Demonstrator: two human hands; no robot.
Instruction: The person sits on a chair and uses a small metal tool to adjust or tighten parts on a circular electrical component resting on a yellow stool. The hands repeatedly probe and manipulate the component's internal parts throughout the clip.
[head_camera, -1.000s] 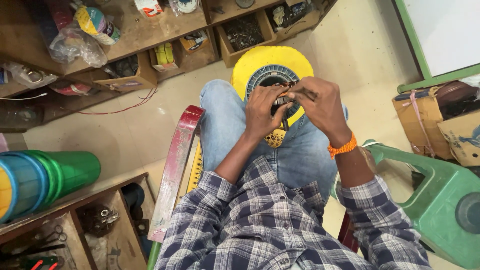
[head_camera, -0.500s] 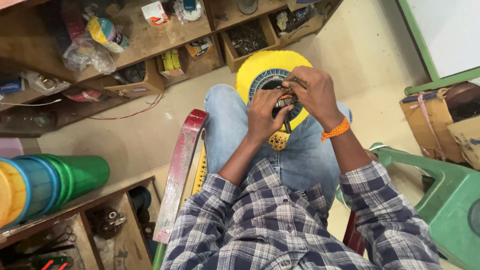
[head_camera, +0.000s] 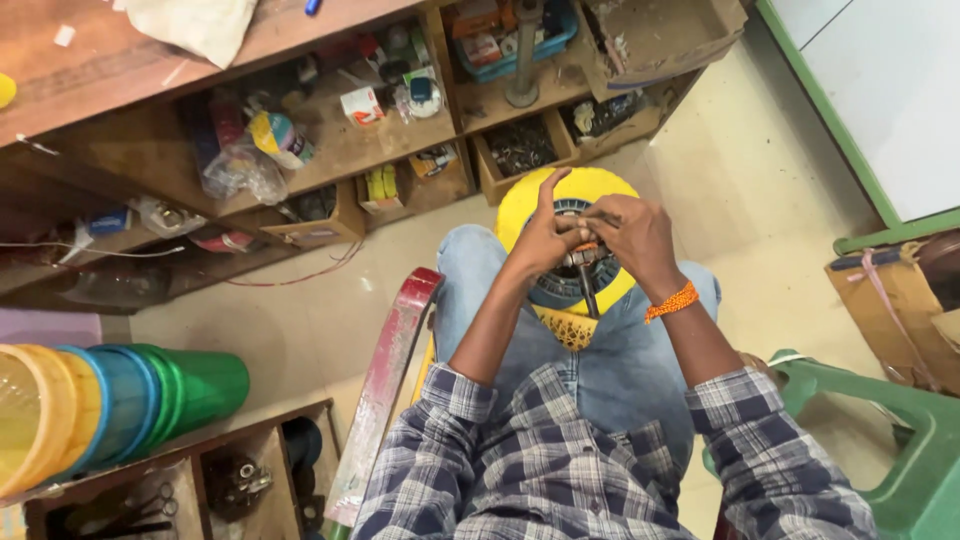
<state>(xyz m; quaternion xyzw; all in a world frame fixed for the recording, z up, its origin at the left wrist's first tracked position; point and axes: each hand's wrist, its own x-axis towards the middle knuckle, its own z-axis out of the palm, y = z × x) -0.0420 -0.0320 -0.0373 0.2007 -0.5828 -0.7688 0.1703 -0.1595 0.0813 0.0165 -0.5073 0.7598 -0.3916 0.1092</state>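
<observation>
From the head view we see our left hand (head_camera: 545, 238) and right hand (head_camera: 632, 232) meeting over the yellow round device (head_camera: 520, 200) resting on our knees. Fingers of both hands are closed around a small dark part (head_camera: 583, 262) at its centre. Beyond the device lies bare floor (head_camera: 700, 150), then wooden shelves (head_camera: 340, 150); right of it stands a green stool (head_camera: 900, 440).

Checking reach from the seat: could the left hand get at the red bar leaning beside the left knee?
Probably yes: the left hand is busy on the yellow round part, but nothing lies between it and the red bar.
</observation>
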